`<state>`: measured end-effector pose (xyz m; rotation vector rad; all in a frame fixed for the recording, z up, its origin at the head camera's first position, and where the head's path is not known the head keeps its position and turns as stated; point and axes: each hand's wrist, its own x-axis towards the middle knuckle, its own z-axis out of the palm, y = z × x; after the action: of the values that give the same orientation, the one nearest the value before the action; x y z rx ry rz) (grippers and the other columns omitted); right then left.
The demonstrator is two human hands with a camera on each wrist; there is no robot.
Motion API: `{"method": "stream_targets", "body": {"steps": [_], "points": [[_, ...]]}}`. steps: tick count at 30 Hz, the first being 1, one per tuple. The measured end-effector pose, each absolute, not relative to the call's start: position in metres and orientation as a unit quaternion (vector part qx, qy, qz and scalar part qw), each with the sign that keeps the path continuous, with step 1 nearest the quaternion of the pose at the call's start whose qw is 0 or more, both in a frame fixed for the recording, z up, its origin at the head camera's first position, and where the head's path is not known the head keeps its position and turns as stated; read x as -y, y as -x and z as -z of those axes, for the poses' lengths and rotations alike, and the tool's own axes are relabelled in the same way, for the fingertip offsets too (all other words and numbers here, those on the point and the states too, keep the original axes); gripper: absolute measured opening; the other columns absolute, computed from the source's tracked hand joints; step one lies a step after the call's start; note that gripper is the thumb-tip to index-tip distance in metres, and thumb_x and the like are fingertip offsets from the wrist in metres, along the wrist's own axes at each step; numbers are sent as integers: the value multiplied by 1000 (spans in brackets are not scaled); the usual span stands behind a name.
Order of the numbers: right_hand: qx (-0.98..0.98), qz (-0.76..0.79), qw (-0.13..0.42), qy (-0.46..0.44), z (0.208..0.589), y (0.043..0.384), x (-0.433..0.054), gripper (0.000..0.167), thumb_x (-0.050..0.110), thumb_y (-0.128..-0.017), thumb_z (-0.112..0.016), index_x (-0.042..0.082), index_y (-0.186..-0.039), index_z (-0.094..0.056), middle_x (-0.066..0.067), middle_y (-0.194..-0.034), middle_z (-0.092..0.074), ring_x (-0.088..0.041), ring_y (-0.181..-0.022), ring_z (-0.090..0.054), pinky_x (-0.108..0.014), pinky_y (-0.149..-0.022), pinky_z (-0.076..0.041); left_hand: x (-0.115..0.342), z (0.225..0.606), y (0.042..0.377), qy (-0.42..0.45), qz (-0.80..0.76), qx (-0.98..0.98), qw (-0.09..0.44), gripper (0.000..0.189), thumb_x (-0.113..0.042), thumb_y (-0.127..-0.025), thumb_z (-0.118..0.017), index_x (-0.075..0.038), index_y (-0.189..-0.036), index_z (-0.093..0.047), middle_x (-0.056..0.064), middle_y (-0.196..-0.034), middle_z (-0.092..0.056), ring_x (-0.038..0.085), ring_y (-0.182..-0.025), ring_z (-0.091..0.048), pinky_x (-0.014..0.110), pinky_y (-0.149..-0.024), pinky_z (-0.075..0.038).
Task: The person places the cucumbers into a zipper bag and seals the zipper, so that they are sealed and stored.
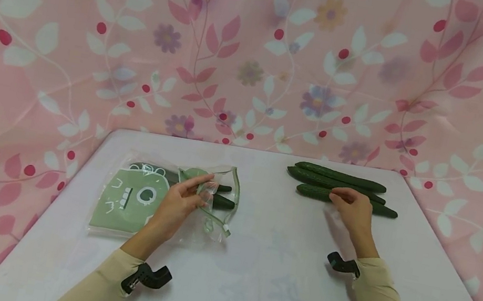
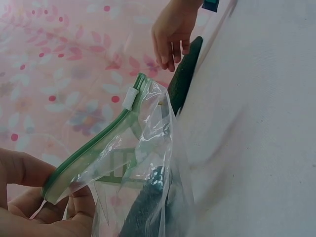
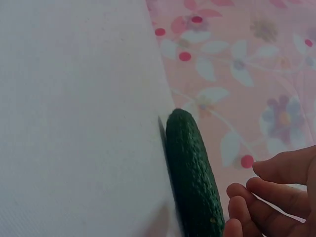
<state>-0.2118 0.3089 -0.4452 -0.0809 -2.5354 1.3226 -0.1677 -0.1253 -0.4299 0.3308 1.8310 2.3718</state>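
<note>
The nearest cucumber lies on the right side of the white table, running crosswise beneath the right hand, which arches over it with bent wrist and loosely curved fingers. Thumb and fingertips stand a little apart with nothing pinched between them; in the right wrist view the cucumber lies just beside the fingertips, and whether they touch it I cannot tell. Two more cucumbers lie side by side just behind it. Well apart on the left, the left hand pinches the green zip edge of a clear bag printed with a one-eyed green face, its mouth parted. Inside, at least two dark green cucumber ends show near the opening. Pink floral cloth hangs behind.
</note>
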Motion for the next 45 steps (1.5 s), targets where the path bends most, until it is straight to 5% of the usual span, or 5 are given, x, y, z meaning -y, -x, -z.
{"method": "stream_targets", "body": {"steps": [11, 24, 37, 45], "points": [[905, -359, 225, 32, 449, 215, -349, 29, 12, -100, -69, -7, -121, -71, -27, -112, -72, -47, -107, -65, -61, -94, -47, 127, 431, 167, -115, -778, -614, 63, 62, 16, -93, -51, 0, -152, -50, 24, -147, -52, 18, -106, -62, 28, -87, -54], [916, -308, 242, 88, 451, 214, -388, 38, 11, -96, -64, -8, -130, -67, -38, -128, -60, -58, -120, -52, -69, -99, -41, 127, 429, 168, -114, -775, -618, 65, 63, 16, -92, -50, 0, -152, -50, 24, -146, -53, 19, -106, -62, 28, -87, -54], [952, -264, 147, 55, 466, 213, -410, 51, 18, -98, -69, -14, -135, -55, -45, -132, -51, -64, -124, -45, -72, -104, -35, 127, 430, 166, -109, -776, -617, 66, 62, 16, -93, -51, 1, -153, -50, 24, -147, -52, 17, -104, -62, 27, -86, -55], [961, -240, 139, 9, 466, 212, -426, 45, 10, -93, -73, -16, -127, -59, -49, -123, -49, -67, -116, -43, -76, -97, -34, 127, 429, 167, -114, -779, -613, 63, 61, 15, -93, -52, -1, -152, -52, 24, -145, -54, 19, -105, -62, 28, -86, -54]]}}
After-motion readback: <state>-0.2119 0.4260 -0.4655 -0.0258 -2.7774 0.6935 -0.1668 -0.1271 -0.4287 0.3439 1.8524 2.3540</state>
